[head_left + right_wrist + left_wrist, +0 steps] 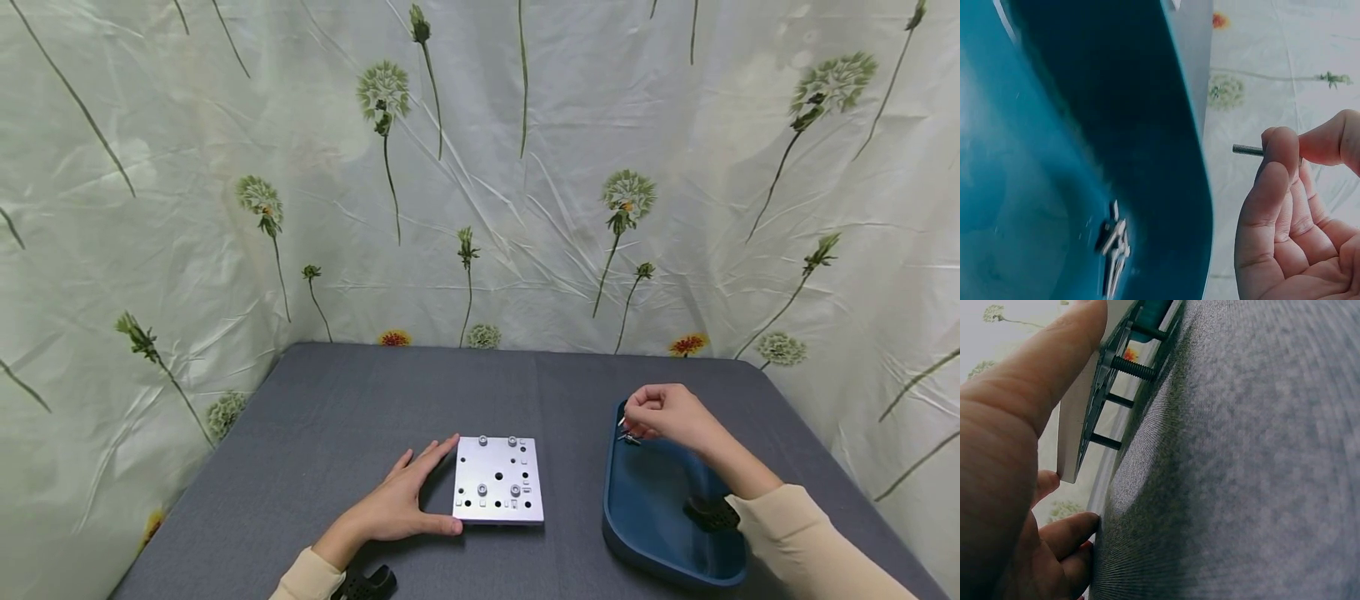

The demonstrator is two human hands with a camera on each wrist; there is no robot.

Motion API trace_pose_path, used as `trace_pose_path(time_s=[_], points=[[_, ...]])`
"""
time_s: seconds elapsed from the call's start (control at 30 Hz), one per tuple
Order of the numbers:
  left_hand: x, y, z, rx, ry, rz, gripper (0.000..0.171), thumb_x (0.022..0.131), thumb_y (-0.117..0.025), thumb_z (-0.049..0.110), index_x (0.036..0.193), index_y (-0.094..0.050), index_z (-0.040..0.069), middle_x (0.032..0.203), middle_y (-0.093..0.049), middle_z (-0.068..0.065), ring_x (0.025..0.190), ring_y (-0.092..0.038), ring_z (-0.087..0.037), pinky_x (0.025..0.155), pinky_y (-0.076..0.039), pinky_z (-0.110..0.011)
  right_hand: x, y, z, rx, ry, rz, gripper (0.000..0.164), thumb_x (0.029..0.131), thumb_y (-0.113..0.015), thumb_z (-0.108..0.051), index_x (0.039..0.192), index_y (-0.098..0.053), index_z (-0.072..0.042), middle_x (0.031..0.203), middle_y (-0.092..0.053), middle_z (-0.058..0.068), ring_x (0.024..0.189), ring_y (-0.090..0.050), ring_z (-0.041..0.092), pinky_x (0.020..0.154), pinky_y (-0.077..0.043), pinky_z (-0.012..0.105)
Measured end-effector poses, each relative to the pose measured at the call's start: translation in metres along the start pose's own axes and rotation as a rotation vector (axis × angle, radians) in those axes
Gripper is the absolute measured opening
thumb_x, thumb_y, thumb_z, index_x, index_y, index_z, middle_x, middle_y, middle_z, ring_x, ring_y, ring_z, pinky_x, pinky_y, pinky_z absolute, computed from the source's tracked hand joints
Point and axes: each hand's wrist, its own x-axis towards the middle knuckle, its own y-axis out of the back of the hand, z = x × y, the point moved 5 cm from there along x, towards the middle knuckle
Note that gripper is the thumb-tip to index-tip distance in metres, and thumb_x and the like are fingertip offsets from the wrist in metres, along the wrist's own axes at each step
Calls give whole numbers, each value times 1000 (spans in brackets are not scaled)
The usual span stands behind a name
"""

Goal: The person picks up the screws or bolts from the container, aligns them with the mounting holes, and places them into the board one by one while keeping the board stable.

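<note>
A silver metal plate [497, 481] with drilled holes and several bolts lies in the middle of the table. In the left wrist view, threaded bolt shanks [1134, 367] stick out under the raised plate. My left hand [405, 498] spreads along the plate's left side, thumb at the near corner and index finger at the far corner, both fairly straight. Above the far end of a blue tray [613, 533], my right hand [671, 414] pinches a screw [1247, 150] between thumb and fingertips; its threaded end shows, its head is hidden. Several loose screws [1115, 247] lie in the tray's corner.
A dark grey cloth covers the table [360, 400]. Behind it hangs a pale curtain [540, 208] printed with dandelions. The tray's raised wall [1175, 125] stands below the right hand. A black wrist strap [708, 512] shows under the right sleeve.
</note>
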Motion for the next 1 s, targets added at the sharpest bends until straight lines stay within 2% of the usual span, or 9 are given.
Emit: trace_pose_path(time_s=[0.17, 0.4, 0.7, 1.0], points=[[0, 0, 0, -1, -3, -2, 117, 79, -93, 55, 172, -29, 22, 177, -32, -13, 165, -24, -47, 130, -3, -76, 5, -12, -10, 58, 18, -55, 20, 106, -64, -11, 107, -69, 8, 91, -81, 10, 81, -76, 19, 74, -65, 32], [0, 0, -1, 2, -1, 2, 118, 79, -93, 55, 172, -29, 23, 177, -32, -12, 165, -24, -46, 131, -3, -75, 12, -29, -20, 99, 20, -84, 20, 105, -67, -14, 107, -69, 6, 87, -80, 3, 78, -74, 17, 71, -63, 29], [0, 0, 0, 3, 8, 0, 118, 79, -93, 55, 172, -29, 22, 177, -32, -11, 165, -24, -46, 131, -2, -75, 19, -46, -28, 105, 32, -110, 20, 104, -68, -14, 107, -70, 6, 92, -81, 11, 79, -74, 17, 74, -65, 30], [-1, 0, 1, 4, -5, -1, 118, 80, -93, 54, 172, -29, 20, 176, -33, -11, 165, -24, -45, 131, -3, -75, 28, -66, -36, 105, 28, -143, 19, 102, -71, -16, 103, -71, 3, 90, -80, 10, 78, -73, 18, 72, -64, 29]])
